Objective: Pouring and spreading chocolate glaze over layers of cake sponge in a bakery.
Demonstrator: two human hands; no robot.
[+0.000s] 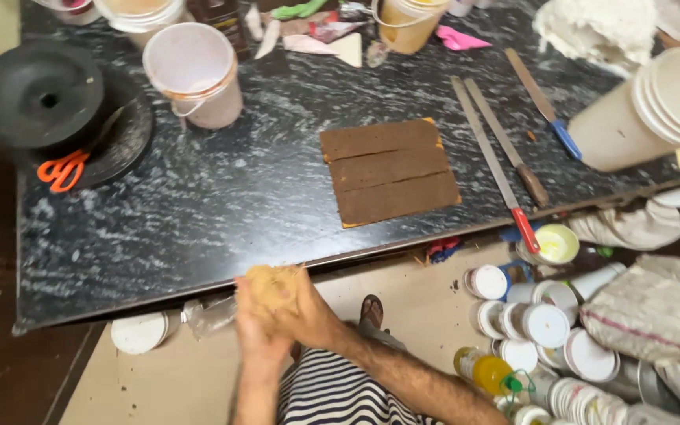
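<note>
A crumbly tan lump (271, 285) was found pressed between both hands, the left hand (255, 330) cupped beneath, the right hand (312, 315) closed over it, just off the near edge of the black marbled table (198, 205). Three flat brown slabs (389, 171) (edges touching) lay laid out on the table, apparently finished; shaping of the lump was judged incomplete

Along the far edge of your surface (198, 197) lie crumpled wrappers: a pink one (456, 38) right of the tan bucket, a green one (299, 9) and a pale pinkish one (308, 43) near the middle. Below the surface's right end, on the floor, stand round white-lidded tubs (546, 324) and a yellow bottle with a green cap (488, 371).
</note>
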